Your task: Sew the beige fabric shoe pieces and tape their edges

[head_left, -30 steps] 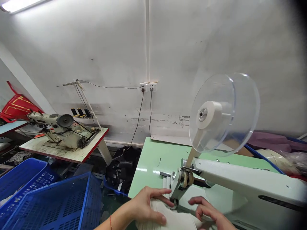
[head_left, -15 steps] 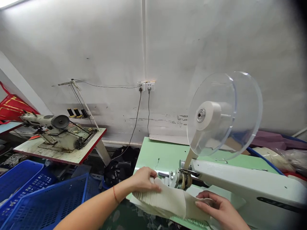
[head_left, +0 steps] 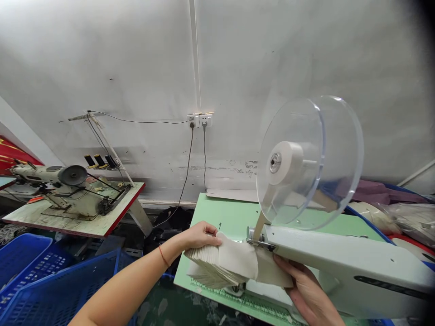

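My left hand (head_left: 203, 236) pinches the upper edge of a fanned stack of cream-coloured cut pieces (head_left: 234, 260), which look like fabric or thin sheet. The pieces hang over the front of the machine's work area. My right hand (head_left: 304, 283) grips the right end of a piece, its thumb side close under the machine arm. Just above the pieces is the head (head_left: 260, 240) of a white machine (head_left: 326, 258). A pale tape (head_left: 263, 222) runs down into the head from a clear reel (head_left: 288, 163). The pieces partly hide the parts beneath the head.
The machine stands on a green table (head_left: 231, 213) with a ruler scale along its front edge. A sewing machine (head_left: 74, 190) with black thread cones sits on another table at left. Blue crates (head_left: 61, 285) stand below it. Rolls and wrapped material (head_left: 401, 217) lie at right.
Both hands have brought the stack of pieces in under the machine head, my right hand now lower beneath the arm. The camera view has shifted slightly to the right.
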### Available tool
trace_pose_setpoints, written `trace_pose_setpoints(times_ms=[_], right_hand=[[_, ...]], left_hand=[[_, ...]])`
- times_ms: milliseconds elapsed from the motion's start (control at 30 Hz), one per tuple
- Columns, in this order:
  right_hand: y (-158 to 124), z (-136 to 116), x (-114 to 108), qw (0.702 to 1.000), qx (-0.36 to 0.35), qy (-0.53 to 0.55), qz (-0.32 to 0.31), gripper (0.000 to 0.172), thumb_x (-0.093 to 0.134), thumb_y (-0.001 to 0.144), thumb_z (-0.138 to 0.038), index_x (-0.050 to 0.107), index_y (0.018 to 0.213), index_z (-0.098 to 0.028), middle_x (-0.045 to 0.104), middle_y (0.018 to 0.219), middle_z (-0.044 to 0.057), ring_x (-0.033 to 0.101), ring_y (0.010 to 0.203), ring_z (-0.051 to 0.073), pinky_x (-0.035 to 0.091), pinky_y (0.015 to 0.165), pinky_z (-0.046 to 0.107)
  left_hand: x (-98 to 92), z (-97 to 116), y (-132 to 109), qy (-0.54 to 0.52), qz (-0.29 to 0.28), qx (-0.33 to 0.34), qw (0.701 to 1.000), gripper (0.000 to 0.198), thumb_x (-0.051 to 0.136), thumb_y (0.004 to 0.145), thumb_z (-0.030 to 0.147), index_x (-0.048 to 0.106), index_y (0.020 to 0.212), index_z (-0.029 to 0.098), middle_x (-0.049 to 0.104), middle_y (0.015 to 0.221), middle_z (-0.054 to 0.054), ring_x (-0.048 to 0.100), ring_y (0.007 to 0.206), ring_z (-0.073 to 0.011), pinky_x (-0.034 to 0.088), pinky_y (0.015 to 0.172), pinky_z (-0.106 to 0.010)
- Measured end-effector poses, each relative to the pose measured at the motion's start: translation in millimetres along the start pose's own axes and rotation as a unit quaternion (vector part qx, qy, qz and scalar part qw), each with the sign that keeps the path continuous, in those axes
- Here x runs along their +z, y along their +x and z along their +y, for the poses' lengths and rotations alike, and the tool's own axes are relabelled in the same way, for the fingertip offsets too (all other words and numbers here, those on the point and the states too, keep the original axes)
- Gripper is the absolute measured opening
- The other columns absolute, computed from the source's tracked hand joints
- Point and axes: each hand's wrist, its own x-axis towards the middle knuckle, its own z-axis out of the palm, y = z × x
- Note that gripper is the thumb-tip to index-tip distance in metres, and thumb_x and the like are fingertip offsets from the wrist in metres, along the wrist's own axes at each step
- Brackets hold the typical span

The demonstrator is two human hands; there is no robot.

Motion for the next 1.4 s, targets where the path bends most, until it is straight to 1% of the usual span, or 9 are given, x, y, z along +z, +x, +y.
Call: trace_pose_setpoints(times_ms=[167,233,367,433,700,933,1067,1233,1400], right_hand=[[-1.4,-2.8,3.0,0.999,0.034,0.016,0.026,0.064,0.093,0.036,-0.030,0.070,0.096,-0.022,0.075,0.093,0.001,0.062,0.094,0.026,0.053,0.049,0.022],[-0.2,-3.7,5.2,0.998,0.041,0.027,0.034,0.059,0.092,0.036,-0.027,0.071,0.091,-0.023,0.075,0.086,-0.001,0.063,0.088,0.024,0.053,0.048,0.021],[6.4,-4.7,10.3,0.996,0.039,0.057,0.053,0.050,0.089,0.033,-0.016,0.070,0.079,-0.025,0.074,0.070,-0.005,0.064,0.075,0.020,0.050,0.045,0.018],[9.5,-4.9,12.4,0.995,0.043,0.070,0.058,0.048,0.086,0.031,-0.011,0.070,0.074,-0.025,0.073,0.066,-0.005,0.064,0.069,0.018,0.051,0.045,0.019],[9.9,-3.3,10.9,0.991,0.061,0.103,0.063,0.035,0.080,0.038,-0.009,0.068,0.066,-0.026,0.074,0.063,-0.005,0.065,0.056,0.016,0.055,0.046,0.020],[12.4,-2.6,10.0,0.987,0.067,0.132,0.068,0.036,0.078,0.046,-0.007,0.067,0.074,-0.026,0.075,0.064,-0.006,0.067,0.055,0.016,0.058,0.048,0.020],[12.8,-4.9,12.9,0.984,0.081,0.139,0.076,0.035,0.076,0.050,-0.003,0.065,0.076,-0.024,0.074,0.062,-0.006,0.067,0.052,0.015,0.057,0.046,0.019],[8.2,-6.4,17.9,0.983,0.084,0.143,0.084,0.033,0.069,0.061,0.000,0.065,0.085,-0.023,0.075,0.066,-0.005,0.068,0.054,0.014,0.059,0.047,0.021],[7.0,-5.4,20.2,0.982,0.079,0.150,0.082,0.028,0.064,0.072,0.001,0.065,0.086,-0.023,0.074,0.066,-0.005,0.069,0.054,0.013,0.058,0.047,0.019]], left_hand=[[-0.2,-4.6,6.7,-0.071,-0.022,-0.032,0.997,0.037,0.073,0.063,0.049,0.061,0.068,0.014,0.052,0.063,0.003,0.045,0.060,-0.0108,0.033,0.057,-0.023],[-0.6,-7.3,10.8,-0.098,-0.029,-0.045,0.994,0.040,0.076,0.060,0.050,0.061,0.067,0.014,0.052,0.063,0.003,0.045,0.059,-0.0103,0.033,0.057,-0.023],[-0.6,-15.6,19.1,-0.148,-0.034,-0.058,0.987,0.044,0.079,0.054,0.051,0.062,0.069,0.014,0.055,0.063,0.003,0.046,0.057,-0.0095,0.034,0.056,-0.023],[-0.4,-19.7,22.8,-0.168,-0.038,-0.065,0.983,0.045,0.081,0.052,0.051,0.062,0.069,0.014,0.055,0.063,0.003,0.046,0.056,-0.0091,0.034,0.056,-0.023],[-3.0,-33.5,43.4,-0.211,-0.071,-0.106,0.969,0.048,0.086,0.045,0.048,0.063,0.069,0.014,0.058,0.061,0.003,0.051,0.054,-0.0103,0.038,0.056,-0.025],[-0.3,-36.8,46.8,-0.217,-0.086,-0.119,0.965,0.051,0.088,0.041,0.048,0.065,0.072,0.014,0.061,0.062,0.002,0.054,0.054,-0.0107,0.039,0.054,-0.024],[0.5,-39.8,50.1,-0.212,-0.090,-0.123,0.965,0.052,0.088,0.040,0.049,0.066,0.072,0.014,0.061,0.061,0.002,0.053,0.051,-0.0102,0.039,0.051,-0.024],[0.6,-45.2,53.1,-0.211,-0.100,-0.130,0.964,0.048,0.088,0.046,0.045,0.067,0.075,0.014,0.061,0.062,0.001,0.054,0.051,-0.0105,0.041,0.050,-0.024],[2.8,-51.3,56.1,-0.234,-0.104,-0.131,0.958,0.044,0.088,0.047,0.042,0.066,0.075,0.015,0.062,0.063,0.002,0.056,0.051,-0.0109,0.043,0.050,-0.024]])
